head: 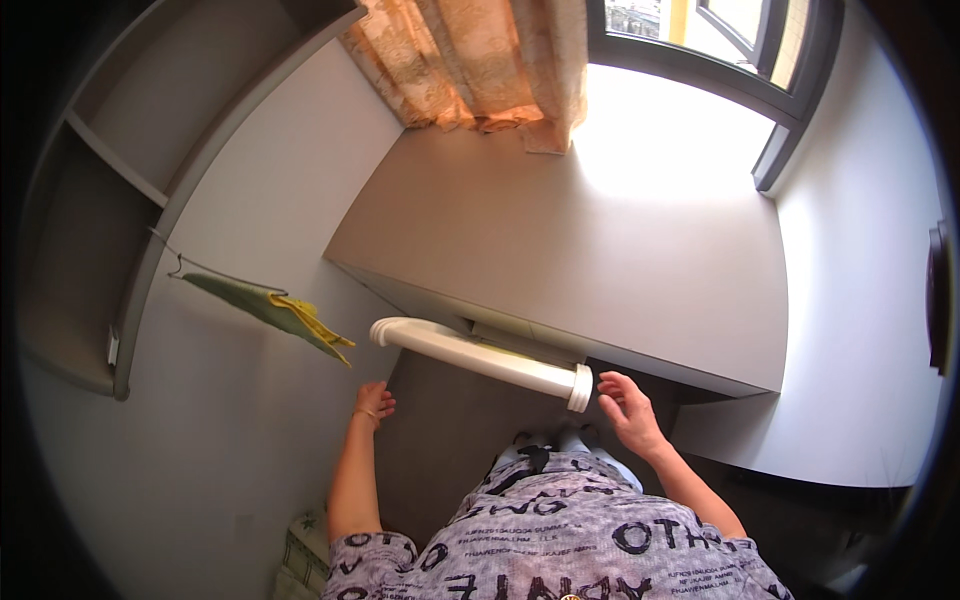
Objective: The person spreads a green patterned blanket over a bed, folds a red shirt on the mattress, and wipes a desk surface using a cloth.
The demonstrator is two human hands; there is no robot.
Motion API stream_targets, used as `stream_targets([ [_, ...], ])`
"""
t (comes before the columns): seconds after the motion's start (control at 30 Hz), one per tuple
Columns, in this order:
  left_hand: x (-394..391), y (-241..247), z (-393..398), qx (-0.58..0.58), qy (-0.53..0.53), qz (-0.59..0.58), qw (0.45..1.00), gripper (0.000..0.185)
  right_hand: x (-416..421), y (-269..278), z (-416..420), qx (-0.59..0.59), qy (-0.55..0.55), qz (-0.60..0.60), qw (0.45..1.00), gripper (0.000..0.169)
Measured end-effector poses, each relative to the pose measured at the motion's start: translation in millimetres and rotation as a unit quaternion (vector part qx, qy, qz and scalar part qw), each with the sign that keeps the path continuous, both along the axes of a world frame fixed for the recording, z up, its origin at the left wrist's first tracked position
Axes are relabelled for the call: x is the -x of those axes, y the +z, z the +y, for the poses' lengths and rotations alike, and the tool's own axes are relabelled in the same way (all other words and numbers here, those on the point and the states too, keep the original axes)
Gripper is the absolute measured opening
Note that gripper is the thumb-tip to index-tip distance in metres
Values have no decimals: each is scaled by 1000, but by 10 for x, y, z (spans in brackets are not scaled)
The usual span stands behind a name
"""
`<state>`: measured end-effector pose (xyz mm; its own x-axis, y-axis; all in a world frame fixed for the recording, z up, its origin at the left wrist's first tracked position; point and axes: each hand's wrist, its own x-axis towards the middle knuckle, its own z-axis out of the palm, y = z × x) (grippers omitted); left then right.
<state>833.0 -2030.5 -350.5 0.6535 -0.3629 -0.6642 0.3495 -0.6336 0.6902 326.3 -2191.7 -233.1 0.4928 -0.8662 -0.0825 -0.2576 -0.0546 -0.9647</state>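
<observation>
A long white rail (480, 358) with ribbed, rounded ends stands before me, in front of the ledge. It may be the top of a chair back, but the view from above does not settle this. My right hand (630, 412) is just beyond its right end, with fingers apart and a small gap to the rail. Below the rail's left end is my left hand (373, 403), holding nothing, its fingers loosely spread. A bracelet circles that wrist. Neither hand appears to touch the rail. What lies beneath the rail is mostly hidden.
A broad pale ledge (525, 225) runs below the window (705, 67) and a patterned orange curtain (480, 60). On the left, green and yellow cloths (277, 304) hang from a wire by a grey shelf unit (142, 195). Patterned fabric (306, 547) lies at lower left.
</observation>
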Motion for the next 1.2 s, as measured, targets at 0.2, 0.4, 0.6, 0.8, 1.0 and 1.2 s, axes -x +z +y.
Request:
stream_targets([
  [0.2,554,642,-391,108,-80,-539,831,32,-387,503,-150,319,167,84,929,46],
  [0.4,1375,1523,-786,196,-276,-699,630,27,-551,304,-215,333,164,89,924,36],
  [0.6,1565,1481,-1174,252,-316,-580,707,26,-563,263,-196,304,159,55,938,34],
  [0.8,1656,1434,-1505,171,-351,-557,733,24,-381,126,-397,143,217,-3,966,35],
  [1.0,1821,1518,-1774,39,-400,-461,791,26,349,-469,-1672,-5,42,84,996,34],
  [1.2,2081,1482,-1878,-53,-404,-461,788,27,512,-843,-4013,181,-6,203,962,29],
])
